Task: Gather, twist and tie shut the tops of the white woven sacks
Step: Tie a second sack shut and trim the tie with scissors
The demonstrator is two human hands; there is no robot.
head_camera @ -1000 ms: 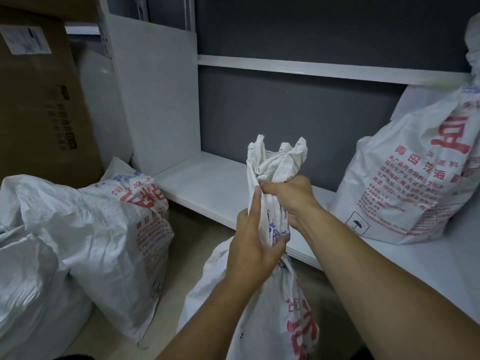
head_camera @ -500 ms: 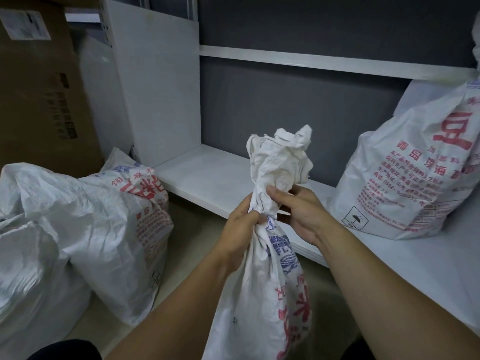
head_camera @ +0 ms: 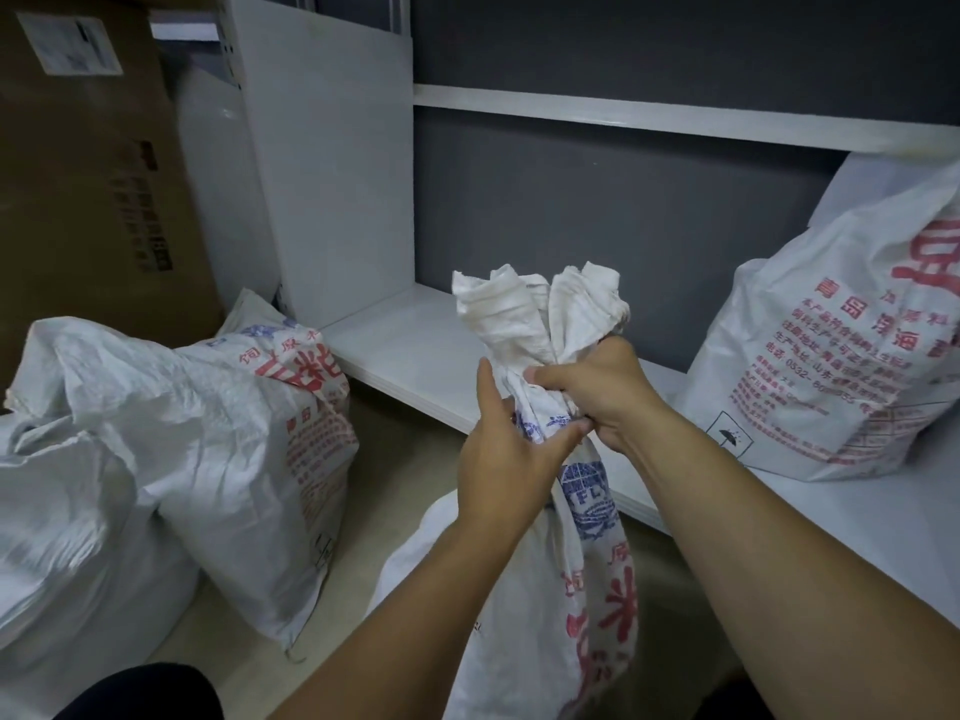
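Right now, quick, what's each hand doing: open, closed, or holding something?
Left hand: closed, thumb wrapped round the gathered neck of the middle sack.
Right hand: closed, gripping the same neck just below the flared top.

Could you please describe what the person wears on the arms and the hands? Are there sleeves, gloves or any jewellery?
The left forearm and the right forearm are bare; no sleeve shows on either up to the edge of the picture. The left hand and the right hand wear no gloves. On the sides facing the camera no watch, bracelet or ring shows.
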